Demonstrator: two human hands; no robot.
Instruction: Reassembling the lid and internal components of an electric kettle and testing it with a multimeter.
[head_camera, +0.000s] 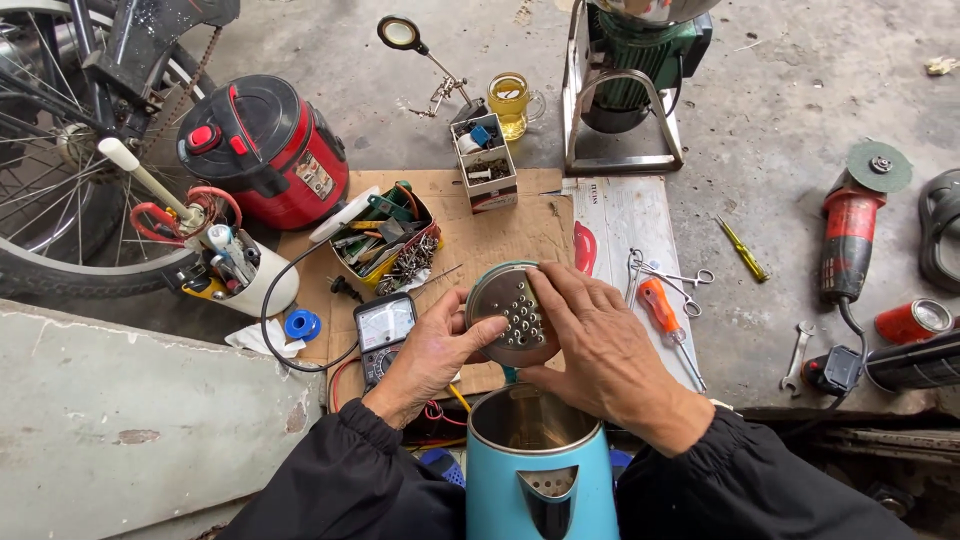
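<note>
Both hands gripped the round perforated metal disc (512, 313) by its rim, left hand (432, 352), right hand (598, 345), face tilted toward the camera, above the open blue kettle (540, 470).

Place: I was looking at an informal repair workshop, set up on a bare concrete floor (780, 110) outdoors or in a garage.
Work surface: flattened cardboard (500, 230) served as the bench, laid right on the ground.
Tools: I saw an angle grinder (850, 235), a spanner (797, 355), a yellow screwdriver (742, 250), forceps (670, 275) and an analogue multimeter (385, 335).
Parts: a tin of odd tools and screws (385, 240) and a small box of bits (485, 160) sat open.
Repairs: a red rice cooker (265, 150), a blue kettle (540, 470) and a bicycle wheel (50, 150) crowded in.
Extras: a magnifier stand (420, 60) and a green motor (640, 50) stood behind.
</note>
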